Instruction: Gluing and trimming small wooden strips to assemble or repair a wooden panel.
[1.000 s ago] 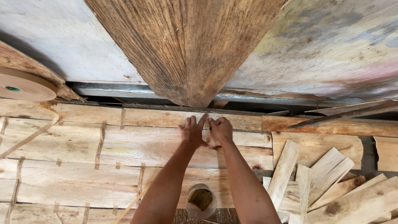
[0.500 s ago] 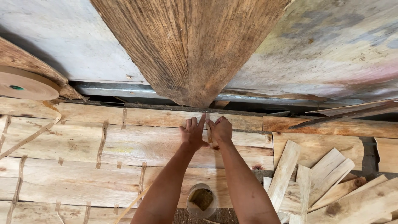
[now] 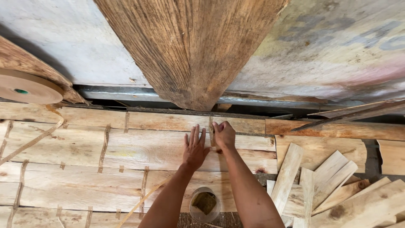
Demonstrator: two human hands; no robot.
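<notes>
Both hands lay side by side on the veneer sheet point(image 3: 139, 147). Her left hand point(image 3: 195, 147) was open, palm down, fingers spread flat on the wood. Her right hand point(image 3: 224, 134) was curled, fingertips pressing a short strip of tape point(image 3: 211, 131) that ran upright across a seam near the sheet's far edge, just beside the left fingertips. More tape strips crossed the other seams to the left. A tape roll point(image 3: 27, 88) sat at the far left, its loose end trailing over the sheet. Loose veneer offcuts point(image 3: 320, 177) were piled to the right. Between the forearms stood a small jar point(image 3: 204, 203).
</notes>
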